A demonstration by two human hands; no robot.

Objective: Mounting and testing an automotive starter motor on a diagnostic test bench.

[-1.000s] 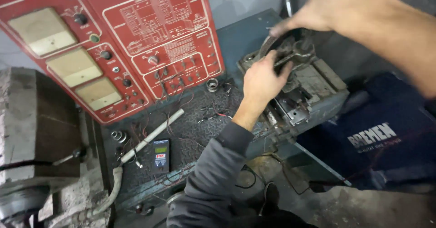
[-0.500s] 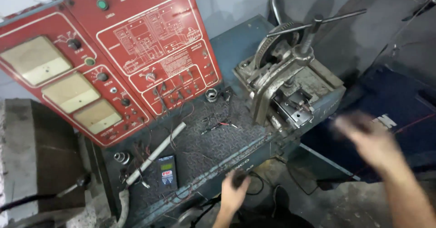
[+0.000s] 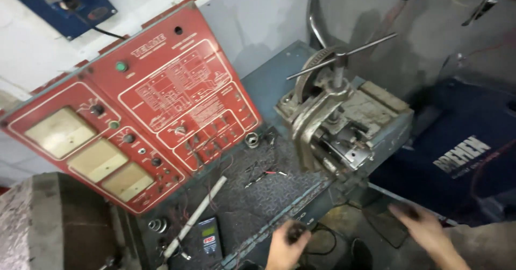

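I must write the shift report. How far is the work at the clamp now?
Done: the metal clamp fixture stands on the bench, free of hands. In hand: the left hand is closed on a small dark object at the bench edge; the right hand, blurred, is low beside the bench. What is left is not visible.

red panel (image 3: 134, 114) leaning, three cream screens | small black device (image 3: 208, 238) on bench

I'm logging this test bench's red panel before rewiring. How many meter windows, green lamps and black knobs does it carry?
Meter windows: 3, cream, stacked at the lower left of the red panel; the top one.
Green lamps: 2, one high up, one beside the meters.
Black knobs: 2 clear ones; smaller fittings are too blurred to sort.
Total: 7
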